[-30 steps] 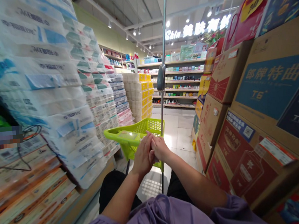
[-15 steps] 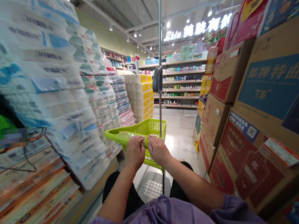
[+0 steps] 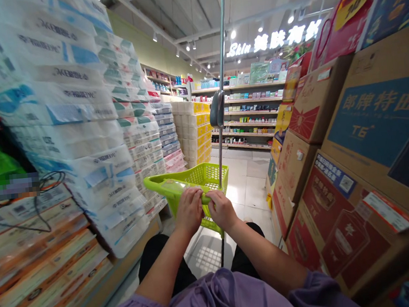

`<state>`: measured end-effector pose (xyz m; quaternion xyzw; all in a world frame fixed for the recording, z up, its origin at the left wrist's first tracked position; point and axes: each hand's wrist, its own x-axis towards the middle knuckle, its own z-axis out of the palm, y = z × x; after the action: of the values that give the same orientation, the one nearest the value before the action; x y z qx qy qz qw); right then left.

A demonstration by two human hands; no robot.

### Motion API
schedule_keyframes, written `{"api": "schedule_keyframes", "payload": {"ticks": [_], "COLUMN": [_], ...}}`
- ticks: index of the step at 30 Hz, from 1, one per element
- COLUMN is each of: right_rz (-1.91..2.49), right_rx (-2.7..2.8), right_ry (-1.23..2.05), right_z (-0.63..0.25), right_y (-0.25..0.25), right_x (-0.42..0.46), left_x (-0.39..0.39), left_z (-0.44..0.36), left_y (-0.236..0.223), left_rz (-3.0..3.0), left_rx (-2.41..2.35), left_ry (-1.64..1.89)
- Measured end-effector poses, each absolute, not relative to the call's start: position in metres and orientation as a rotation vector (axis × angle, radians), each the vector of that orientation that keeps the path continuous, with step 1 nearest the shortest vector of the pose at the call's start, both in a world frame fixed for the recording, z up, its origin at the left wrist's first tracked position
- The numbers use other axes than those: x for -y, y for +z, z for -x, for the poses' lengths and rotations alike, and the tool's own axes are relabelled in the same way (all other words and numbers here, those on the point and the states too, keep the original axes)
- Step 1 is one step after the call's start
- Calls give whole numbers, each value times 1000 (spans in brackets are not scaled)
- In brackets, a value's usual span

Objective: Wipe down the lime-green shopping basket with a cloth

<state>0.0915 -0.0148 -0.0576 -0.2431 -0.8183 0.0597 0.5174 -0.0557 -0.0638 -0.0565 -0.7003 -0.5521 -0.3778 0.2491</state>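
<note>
Before me is a lime-green plastic shopping cart (image 3: 155,183) with perforated sides. Its handle (image 3: 206,199) shows between my hands. My left hand (image 3: 189,214) is closed over the handle's left part, and my right hand (image 3: 223,211) grips it just to the right, close to a thin upright metal pole (image 3: 220,159). A grey plastic piece (image 3: 216,109) is fixed partway up that pole. Looking into the cart, I see a clear sheet or panel near the handle; the rest of the inside is partly hidden by the rim and my hands.
Tall stacks of wrapped tissue packs (image 3: 76,96) line the left side, with yellow-white paper packs (image 3: 202,129) farther ahead. Stacked liquor cartons (image 3: 377,108) crowd the right. A tiled aisle (image 3: 241,183) runs between them toward product shelves (image 3: 250,98).
My hands have shifted slightly right in view, and the gap between them at the handle shows a bit more. The surroundings have also slid slightly right. Both hands keep hold of the handle.
</note>
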Motion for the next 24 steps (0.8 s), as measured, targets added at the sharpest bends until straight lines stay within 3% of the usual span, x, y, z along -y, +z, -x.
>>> {"api": "schedule_keyframes", "payload": {"ticks": [19,24], "right_rz": [516,544], "right_rx": [1904,1996], "right_ry": [-29,-286], "right_z": [-93,-89], "right_y": [-64,-72], "right_x": [7,9], "left_x": [56,57], "left_z": [87,74], "left_y": [-60,-63], "left_rz": [1823,1924], "left_rx": [1472,1455], "left_ry": [-1065,-1009]}}
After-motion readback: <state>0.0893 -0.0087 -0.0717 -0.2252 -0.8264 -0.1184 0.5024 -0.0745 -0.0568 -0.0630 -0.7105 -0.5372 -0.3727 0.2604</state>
